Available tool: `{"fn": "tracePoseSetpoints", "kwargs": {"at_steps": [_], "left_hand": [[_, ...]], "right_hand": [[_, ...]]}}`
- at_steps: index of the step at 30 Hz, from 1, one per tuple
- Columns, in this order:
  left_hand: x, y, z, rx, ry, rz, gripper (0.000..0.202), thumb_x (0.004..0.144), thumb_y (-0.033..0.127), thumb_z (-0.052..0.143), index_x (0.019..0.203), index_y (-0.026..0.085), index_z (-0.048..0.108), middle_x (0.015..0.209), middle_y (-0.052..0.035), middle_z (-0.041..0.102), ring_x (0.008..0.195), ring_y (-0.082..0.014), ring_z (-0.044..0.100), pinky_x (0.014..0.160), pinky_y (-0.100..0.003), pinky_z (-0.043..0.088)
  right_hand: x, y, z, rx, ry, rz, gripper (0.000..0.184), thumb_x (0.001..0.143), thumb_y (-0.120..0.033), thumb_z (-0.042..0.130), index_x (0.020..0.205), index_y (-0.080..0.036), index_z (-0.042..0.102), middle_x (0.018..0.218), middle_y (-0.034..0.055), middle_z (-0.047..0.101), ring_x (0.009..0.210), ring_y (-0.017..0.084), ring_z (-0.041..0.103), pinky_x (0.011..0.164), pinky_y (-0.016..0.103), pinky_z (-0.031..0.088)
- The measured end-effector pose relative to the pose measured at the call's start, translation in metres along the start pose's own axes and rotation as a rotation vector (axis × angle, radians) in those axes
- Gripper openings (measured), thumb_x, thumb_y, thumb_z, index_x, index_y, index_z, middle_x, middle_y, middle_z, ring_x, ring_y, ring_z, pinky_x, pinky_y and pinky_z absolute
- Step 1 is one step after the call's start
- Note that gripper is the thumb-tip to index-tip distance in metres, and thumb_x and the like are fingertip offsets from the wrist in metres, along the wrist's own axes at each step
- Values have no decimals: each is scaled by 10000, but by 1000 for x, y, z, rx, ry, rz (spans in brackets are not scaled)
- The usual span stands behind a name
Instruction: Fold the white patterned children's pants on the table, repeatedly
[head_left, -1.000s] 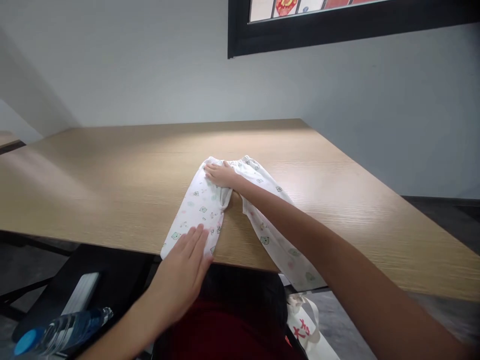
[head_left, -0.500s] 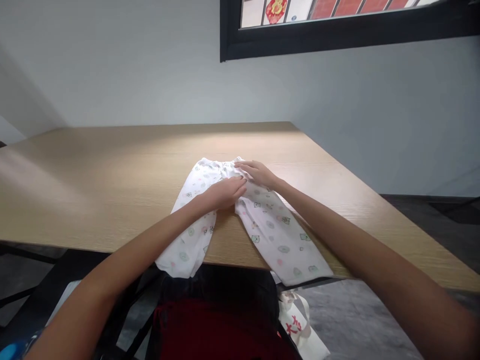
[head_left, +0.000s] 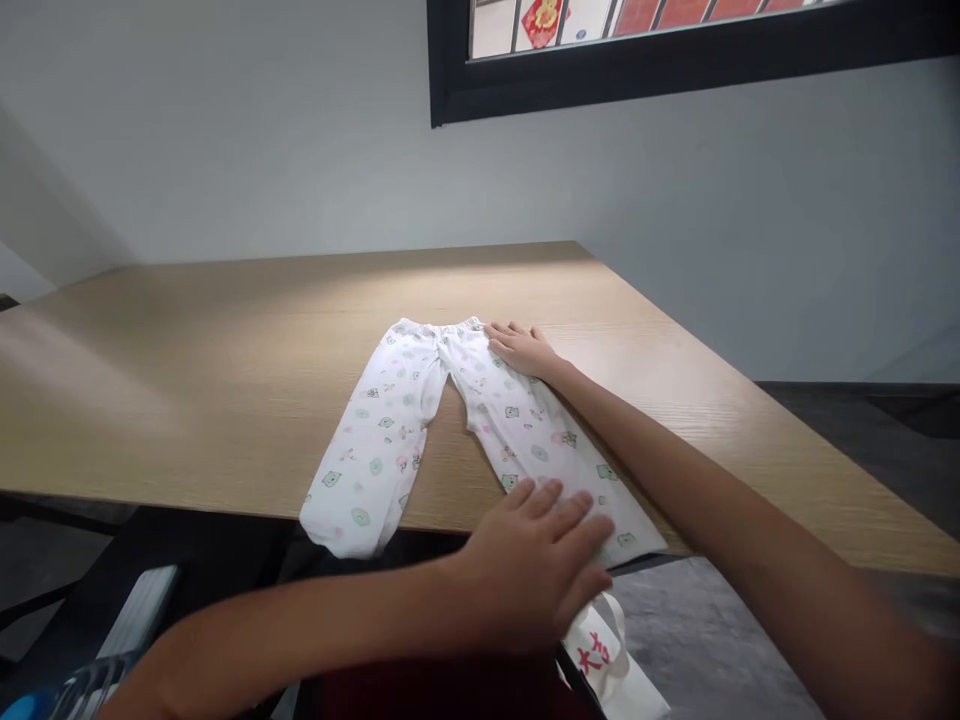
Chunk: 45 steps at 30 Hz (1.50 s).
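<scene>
Head view looks down on a wooden table (head_left: 187, 400) set against a grey wall. A small pair of white printed trousers (head_left: 382, 430) lies flat on it, waistband away from the person and both leg ends reaching just over the near edge. The right hand (head_left: 523, 348) rests flat on the waistband's right corner, fingers stretched and close together. The left hand (head_left: 538, 562) crosses over and presses flat, fingers spread, on the lower end of the right leg. Since the hems already overhang, a pull toward the person could, I judge, drag the light cloth off the table or rumple it. The left palm hides part of that hem. A white bag (head_left: 600, 655) below and what looks like a bottle (head_left: 82, 688) are cut off.
</scene>
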<state>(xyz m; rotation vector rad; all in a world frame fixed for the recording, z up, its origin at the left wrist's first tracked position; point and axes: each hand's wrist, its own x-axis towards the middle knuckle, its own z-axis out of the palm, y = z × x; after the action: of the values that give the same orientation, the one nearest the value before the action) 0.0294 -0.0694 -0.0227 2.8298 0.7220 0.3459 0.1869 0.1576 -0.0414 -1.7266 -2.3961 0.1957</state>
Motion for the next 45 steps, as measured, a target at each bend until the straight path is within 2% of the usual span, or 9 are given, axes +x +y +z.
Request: {"fn": "tracePoseSetpoints", "kwargs": {"at_steps": [6,12,16,20,24,29,33,40,45], "left_hand": [[11,22,23,121,198,-116,492,851,298,447,1324,190,362,1074,-110,565,938,-276,533,775,-445,473],[27,19,9,-83,252,-162,622,769,98,401,1342,330,335,760,-15,475,584,-140,444,543,-263,441],[-10,13,-27,-269,526,-332,552,814,130,368,1318,353,399,755,-20,500,555,-125,469,533,-237,463],[-71,7,-64,-166,712,-713,368,848,209,405,1166,301,566,731,-8,599,529,-124,500,519,-225,456],[-124,-5,-81,-86,450,-1075,346,860,359,384,1104,295,621,491,34,534,360,-120,418,378,-206,343],[-143,-26,-80,-119,59,-1216,401,890,343,303,1151,303,605,500,11,581,420,-145,526,444,-206,376],[-126,-26,-69,-113,-43,-1113,413,905,337,289,1218,285,554,669,-54,677,572,-177,620,505,-220,403],[-84,13,-53,-41,-322,-930,468,908,300,288,1373,312,337,749,-87,697,656,-275,657,552,-330,445],[-77,-12,-91,-105,-157,-728,387,905,461,310,1225,393,517,822,-26,696,718,-225,647,623,-311,456]], "right_hand": [[-9,-6,-5,94,139,-39,420,917,-277,298,1311,-212,430,1322,76,465,1209,293,392,1002,569,233],[-13,-16,-16,498,270,217,527,745,-170,542,1261,-94,464,818,69,634,804,230,594,764,366,466],[2,-36,-43,896,320,339,448,700,-109,551,1147,-86,534,747,58,588,657,194,571,590,310,477],[38,-85,-62,1028,285,258,409,745,-50,481,1154,-65,475,648,2,539,585,130,547,580,262,490],[68,-144,-34,905,150,184,365,778,-94,488,1143,-91,475,646,23,571,589,170,575,550,272,499],[62,-182,20,540,156,20,255,825,-161,436,1057,-142,539,1004,135,589,891,270,565,732,357,466],[54,-170,31,376,181,-131,325,843,-153,390,1146,-142,508,1131,133,540,999,266,523,827,367,417],[34,-112,13,382,180,-295,385,879,-142,336,1237,-127,478,1130,112,583,1009,240,539,838,365,433],[-17,-90,-9,636,-1,-276,318,907,-218,368,1165,-207,554,1127,59,603,1029,235,547,854,389,455]]}}
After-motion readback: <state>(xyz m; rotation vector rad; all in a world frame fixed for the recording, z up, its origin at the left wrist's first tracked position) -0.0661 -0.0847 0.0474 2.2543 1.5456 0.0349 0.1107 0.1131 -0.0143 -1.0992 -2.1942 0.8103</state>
